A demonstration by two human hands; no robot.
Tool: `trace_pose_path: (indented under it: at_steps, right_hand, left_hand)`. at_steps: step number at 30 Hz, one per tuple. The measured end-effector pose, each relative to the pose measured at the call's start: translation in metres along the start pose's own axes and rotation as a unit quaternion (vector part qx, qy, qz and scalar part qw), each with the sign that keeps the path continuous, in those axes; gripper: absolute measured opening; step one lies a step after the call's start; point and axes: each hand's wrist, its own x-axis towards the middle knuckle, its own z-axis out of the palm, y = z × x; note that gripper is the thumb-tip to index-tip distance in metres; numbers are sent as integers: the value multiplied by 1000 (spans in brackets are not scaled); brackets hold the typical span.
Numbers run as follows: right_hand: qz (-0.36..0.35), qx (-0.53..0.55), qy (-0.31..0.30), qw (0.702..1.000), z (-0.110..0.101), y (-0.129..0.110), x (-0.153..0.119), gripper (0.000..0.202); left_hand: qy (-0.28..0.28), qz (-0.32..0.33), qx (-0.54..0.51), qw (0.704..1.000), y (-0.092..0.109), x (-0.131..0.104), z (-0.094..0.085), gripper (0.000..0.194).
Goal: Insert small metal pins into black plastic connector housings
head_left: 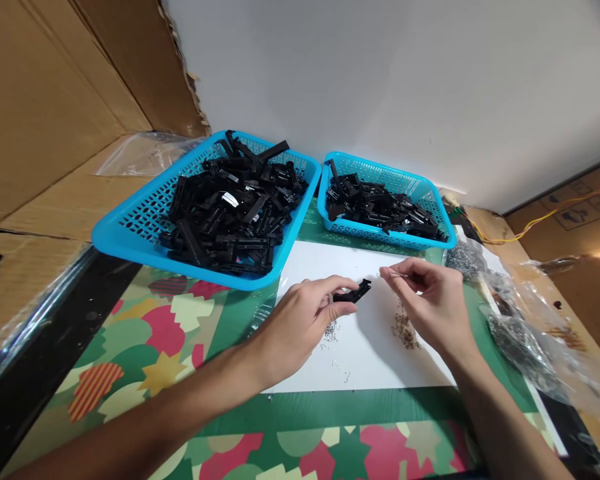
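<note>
Between thumb and fingers, my left hand (295, 323) grips a small black plastic part (357, 291), whose notched end points up and right. Just right of it, my right hand (433, 303) pinches a thin metal piece (401, 275); its exact kind is too small to make out. A small gap separates the two hands. Below them lies a white sheet (380, 373). On it, tiny silvery wire pieces (331, 332) are heaped partly behind my left hand, and a brownish heap of small metal pieces (405, 331) sits by my right wrist.
A large blue basket (125, 247) piled with black plastic parts stands at left. A smaller blue basket (390, 238) with similar parts is behind the sheet. Plastic bags of small metal pieces (517, 343) lie at right. A white wall (380, 73) closes the back.
</note>
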Motion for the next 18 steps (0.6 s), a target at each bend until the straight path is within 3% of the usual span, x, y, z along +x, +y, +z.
trace_pose_path:
  at_steps: [4,9,18]
  right_hand:
    - [26,-24,-57,998,9,2,2,35]
    - [40,-35,-119,991,15,4,-2,30]
    - [11,-99,-73,992,22,2,-10,16]
  left_hand:
    - [19,49,43,998,-4,-1,3,17]
    - [11,45,43,998,-4,-1,4,18]
    - [12,29,21,999,-7,-1,4,17]
